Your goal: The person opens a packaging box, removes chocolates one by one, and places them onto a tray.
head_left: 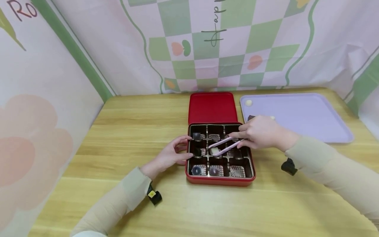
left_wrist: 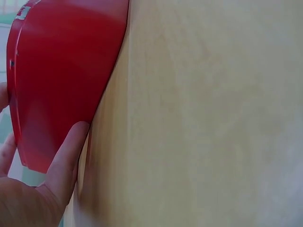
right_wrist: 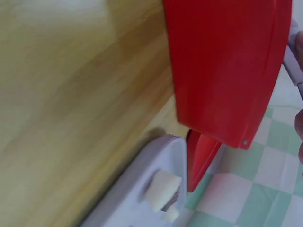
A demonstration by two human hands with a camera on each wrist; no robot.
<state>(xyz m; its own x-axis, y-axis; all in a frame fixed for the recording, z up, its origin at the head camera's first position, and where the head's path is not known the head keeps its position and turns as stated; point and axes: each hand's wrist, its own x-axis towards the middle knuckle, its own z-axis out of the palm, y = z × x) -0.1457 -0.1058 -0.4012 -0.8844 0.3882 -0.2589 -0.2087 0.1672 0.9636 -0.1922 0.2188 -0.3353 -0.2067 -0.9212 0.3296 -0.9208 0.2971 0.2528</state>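
Head view: right hand [head_left: 260, 133] fingers grip pink tongs [head_left: 223, 146] w/ pale candy [head_left: 214, 151], left hand [head_left: 174, 153] relaxed at red box [head_left: 220, 180]; backdrop maybe "Hap".

Wooden table [head_left: 124, 131]; checkered backdrop cloth [head_left: 207, 49] behind; red lid [head_left: 212, 107] lying flat.

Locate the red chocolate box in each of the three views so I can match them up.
Head view: the red box sits at centre on the wooden table, its lid lying behind it.
Left wrist view: the box's red side wall fills the upper left, with the left hand touching it.
Right wrist view: the red wall fills the upper right.
Shared landmark: the wooden table.
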